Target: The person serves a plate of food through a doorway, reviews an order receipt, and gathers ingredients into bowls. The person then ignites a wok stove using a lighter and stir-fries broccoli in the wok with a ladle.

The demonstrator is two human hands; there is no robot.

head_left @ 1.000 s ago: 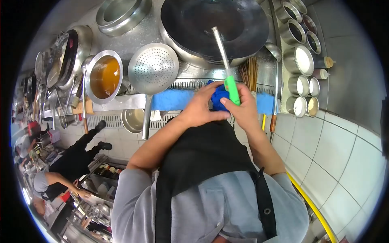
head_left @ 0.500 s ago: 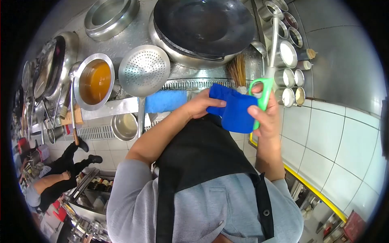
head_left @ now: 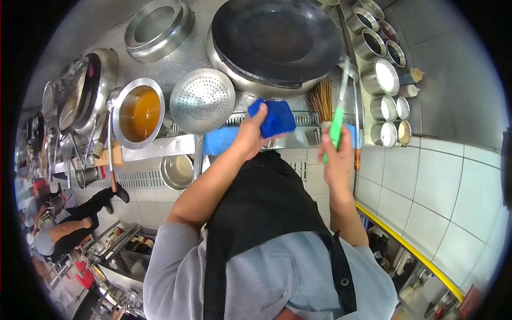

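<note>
My left hand (head_left: pixel 253 133) is closed on a folded dark-blue cloth (head_left: pixel 278 118), thumb on top, in front of the wok. To the right, my right hand (head_left: pixel 337 162) grips green-handled scissors (head_left: pixel 337 125), seen nearly edge-on, the metal part pointing up and away from me. The cloth and the scissors are apart. Just beyond the scissors is a bristle brush (head_left: pixel 321 101). A black wok (head_left: pixel 277 40) lies past both hands, and a perforated strainer (head_left: pixel 202 100) rests left of the cloth.
An orange-brown liquid fills a metal bowl (head_left: pixel 140 118) on the left. Several seasoning tins (head_left: pixel 380 77) line the right side. A light-blue cloth (head_left: pixel 216 141) lies on the counter edge. Below left, a person (head_left: pixel 74 226) in dark trousers is nearby.
My left hand has carried the blue cloth left and away from the scissors, which it overlapped before. My right hand has shifted left and down, turning the scissors edge-on.
</note>
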